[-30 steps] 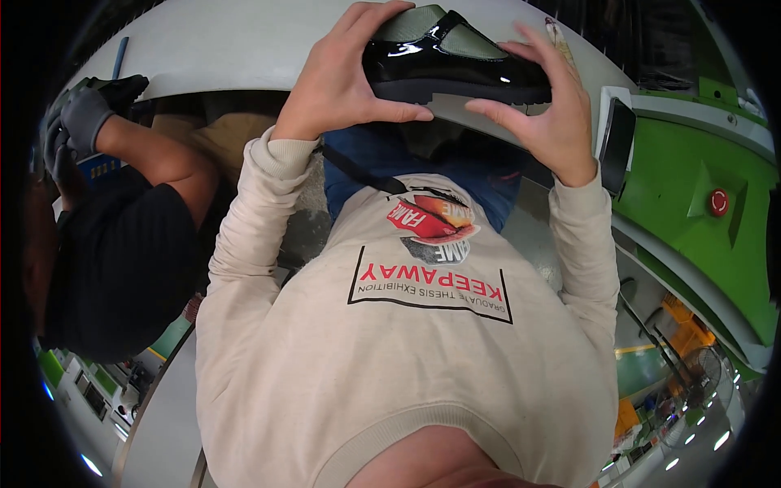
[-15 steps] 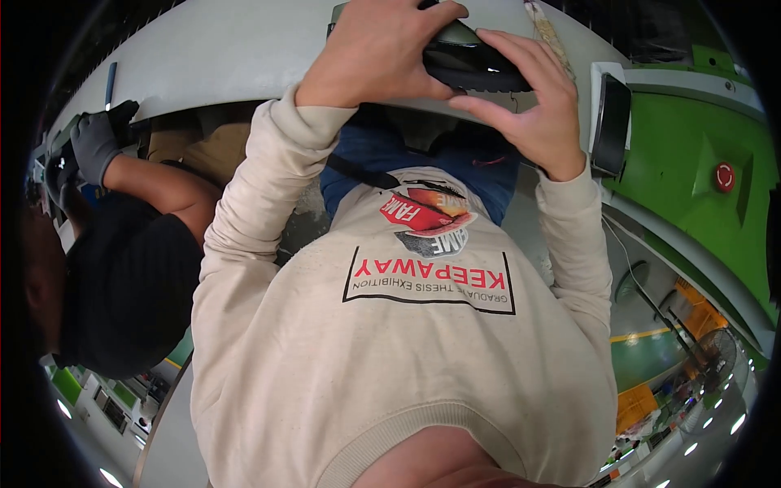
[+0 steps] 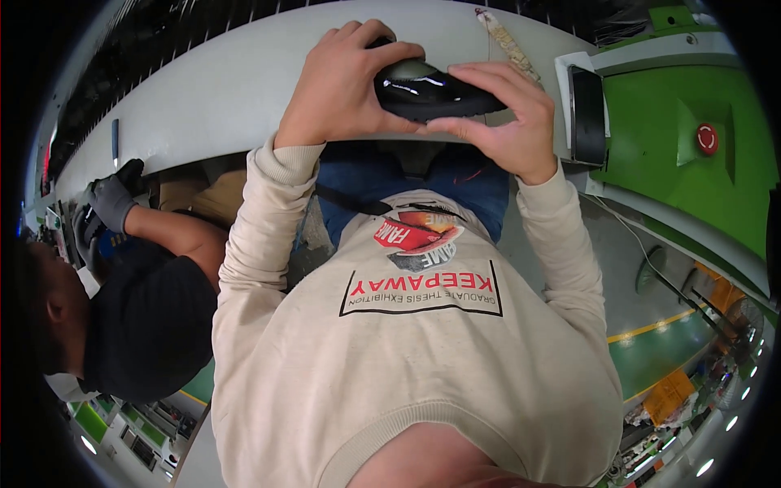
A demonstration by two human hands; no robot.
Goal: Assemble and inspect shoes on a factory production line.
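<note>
A glossy black shoe [image 3: 419, 85] is between my hands over the near part of the pale bench, its toe pointing right and its dark sole facing me. My left hand [image 3: 346, 85] is closed round the heel end, with bent fingers over the top and the thumb along the sole's edge. At the toe, my right hand [image 3: 512, 110] lays its fingers over the upper while its thumb reaches below the sole toward my left thumb. My left hand and its fingers hide the shoe's heel and opening.
On the bench [image 3: 236, 89] lies a cream wrapped stick-like thing [image 3: 506, 41]. A dark phone-like device [image 3: 586, 114] stands at right, beside a green machine [image 3: 675, 106] with a red stop button [image 3: 707, 139]. To my left, a co-worker's gloved hand [image 3: 110, 203] is near a blue-handled tool [image 3: 115, 140].
My hands and the shoe appear lower and slightly left in the picture, as does much of the scene. Both hands are still on the shoe.
</note>
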